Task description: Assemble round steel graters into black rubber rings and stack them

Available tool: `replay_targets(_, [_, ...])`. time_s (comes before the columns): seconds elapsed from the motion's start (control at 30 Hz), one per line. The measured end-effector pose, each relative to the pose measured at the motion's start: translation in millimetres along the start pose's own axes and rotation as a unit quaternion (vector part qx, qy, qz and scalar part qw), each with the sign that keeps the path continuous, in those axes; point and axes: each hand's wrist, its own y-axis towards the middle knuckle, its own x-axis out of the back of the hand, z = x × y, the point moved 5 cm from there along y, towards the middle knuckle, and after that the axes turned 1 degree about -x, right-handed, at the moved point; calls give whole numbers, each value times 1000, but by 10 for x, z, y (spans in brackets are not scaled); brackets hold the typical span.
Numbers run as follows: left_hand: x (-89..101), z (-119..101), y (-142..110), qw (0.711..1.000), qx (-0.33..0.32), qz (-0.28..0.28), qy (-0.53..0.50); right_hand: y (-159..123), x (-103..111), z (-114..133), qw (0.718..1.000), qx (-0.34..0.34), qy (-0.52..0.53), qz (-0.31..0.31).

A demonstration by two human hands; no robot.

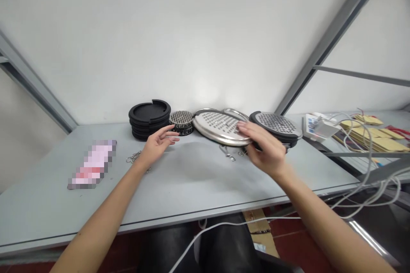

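Desk (205, 187) spans the view, with parts lined up beyond the fingers (241, 127), apparently to keep them within reach: stacked black rings (149, 113), a mesh disc (181, 118), a steel disc (218, 126) and a black-rimmed strainer (277, 124). Right hand (264, 149) lies over the steel disc's edge, its blurred fingers leaving any grip uncertain. Left hand (157, 145) is open and released, with wire clips (133, 157) just short of its fingers.

1. Just ahead of the open left hand (158, 145), a stack of black rings (149, 117) and a small mesh disc (181, 120) are seen.
2. A perforated steel disc (221, 127) is touched by the right hand (264, 149).
3. A black-rimmed perforated disc (277, 126) is placed just beyond the right hand.
4. Wire clips (134, 158) are left beside the left wrist.
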Motion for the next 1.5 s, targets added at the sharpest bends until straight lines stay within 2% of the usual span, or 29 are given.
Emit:
replay_targets(0.2, [-30, -12, -24, 999, 9, 8, 33, 1, 527, -400, 987, 23, -156, -2])
replay_targets(0.4, [-58, 27, -32, 998, 8, 26, 50, -185, 768, -764, 962, 2, -271, 33])
replay_targets(0.57, [-80, 19, -38, 998, 11, 29, 59, -339, 856, -864, 953, 17, -299, 47])
replay_targets(0.7, [-99, -15, -48, 998, 18, 26, 63, -433, 910, -953, 947, -16, -315, 67])
replay_targets(0.87, [-108, -36, -54, 997, 20, 21, 77, -517, 983, -984, 942, -18, -332, 48])
replay_targets(0.97, [-113, -29, -54, 996, 20, 25, 87, -535, 1009, -1018, 936, -51, -339, 79])
replay_targets(1.03, [-116, -21, -53, 995, 20, 26, 92, -523, 1007, -1004, 939, -47, -325, 100])
replay_targets(1.17, [-121, -11, -53, 994, 18, 29, 105, -476, 967, -904, 956, 5, -268, 116])
replay_targets(1.5, [-124, -14, -73, 991, 26, 38, 124, -477, 910, -821, 959, 5, -271, 80])
